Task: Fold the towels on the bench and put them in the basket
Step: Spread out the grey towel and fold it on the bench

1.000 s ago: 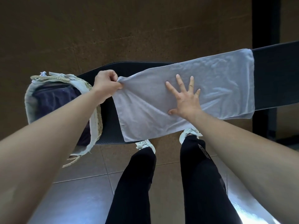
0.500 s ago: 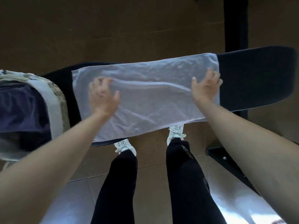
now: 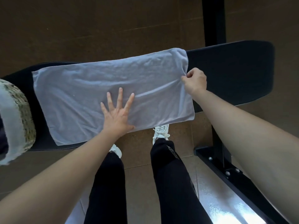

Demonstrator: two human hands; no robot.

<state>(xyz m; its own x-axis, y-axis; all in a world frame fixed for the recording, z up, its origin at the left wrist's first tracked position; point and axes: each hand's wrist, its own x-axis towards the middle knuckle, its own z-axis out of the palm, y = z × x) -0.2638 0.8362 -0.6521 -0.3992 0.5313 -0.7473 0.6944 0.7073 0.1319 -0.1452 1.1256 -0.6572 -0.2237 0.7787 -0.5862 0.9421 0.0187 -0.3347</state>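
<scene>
A pale grey towel (image 3: 90,88) lies spread lengthwise on the black padded bench (image 3: 234,70), its near edge hanging a little over the front. My left hand (image 3: 119,114) rests flat on the towel's near middle with fingers spread. My right hand (image 3: 195,81) pinches the towel's right edge, and the cloth is bunched there. The woven basket (image 3: 19,117) with a pale cloth liner stands at the bench's left end, mostly cut off by the frame edge; dark fabric shows inside it.
The bench's black metal frame and foot (image 3: 226,168) run along the floor at the right, with an upright post (image 3: 213,20) behind. My legs and white shoes (image 3: 160,132) stand right in front of the bench on brown floor tiles.
My left hand has moved from the towel's left part to its near middle and lies flat. My right hand has closed on the right edge. The view has shifted right; less basket shows.
</scene>
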